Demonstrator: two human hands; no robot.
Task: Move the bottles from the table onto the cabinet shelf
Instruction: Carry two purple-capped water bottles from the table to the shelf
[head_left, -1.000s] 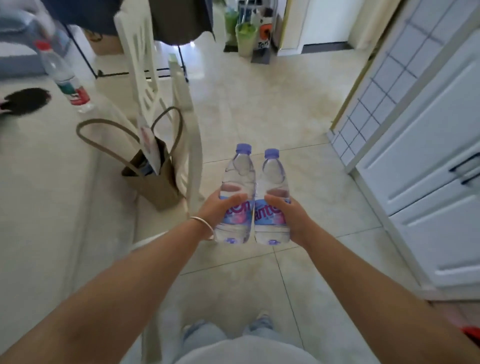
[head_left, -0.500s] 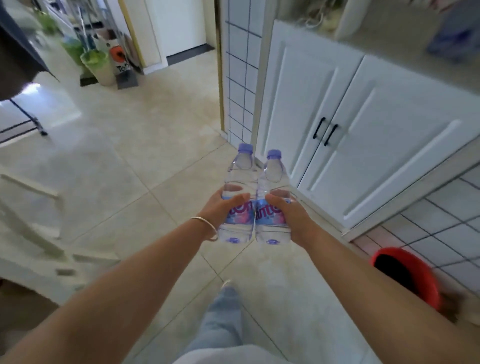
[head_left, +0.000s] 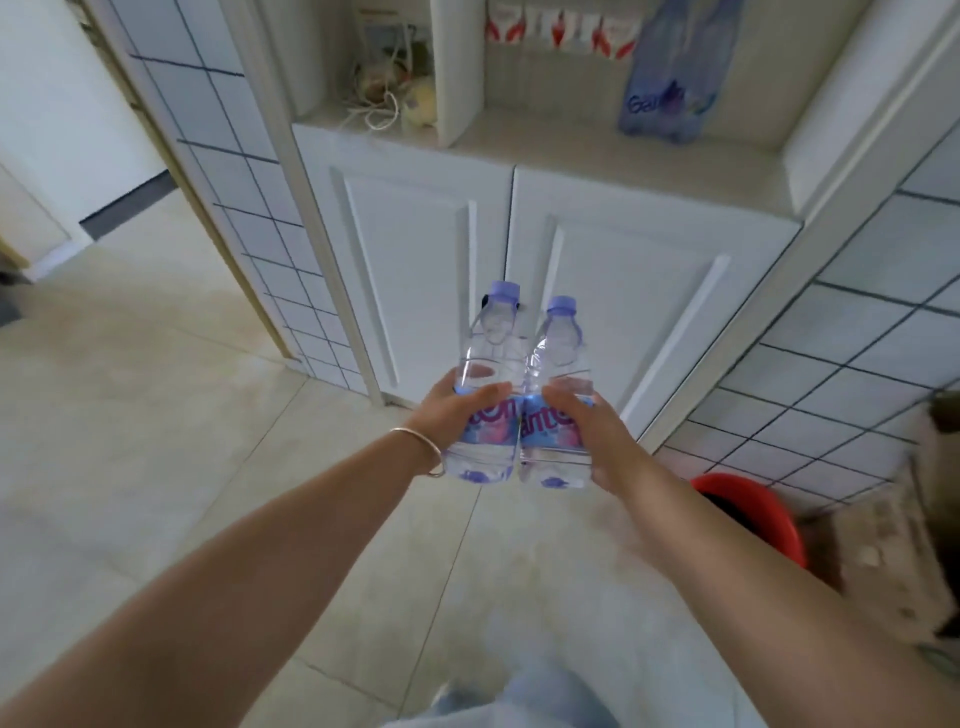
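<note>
Change: half a second earlier the white cabinet (head_left: 545, 291) stood off to the right at an angle; now it faced the person squarely, its open shelf (head_left: 597, 156) in plain view above the two doors. A second earlier the view held a chair and a bag beside the bench.
Meaning: the carry was nearly over; what remained, by my reading, was to lift both bottles and set them on the shelf.
Left grip: the left hand (head_left: 451, 415) was curled round the left water bottle (head_left: 488, 374) at its label, thumb across the front.
Right grip: the right hand (head_left: 597, 431) was wrapped round the right water bottle (head_left: 558, 384) the same way.
Bottles: upright, purple caps up, touching side by side, held in front of the cabinet doors and well below the shelf.
Shelf: blue-tinted bottles in a pack (head_left: 670, 78) already stood at its right; a tangle of cord (head_left: 374, 104) lay in the narrow left compartment.
Hard to see: the pack was blurred and cut off at the top, so it was possibly two bottles, and the count was unsure. The door handles were hidden behind the held bottles. A red basin (head_left: 753, 514) was partly covered by the right forearm.
</note>
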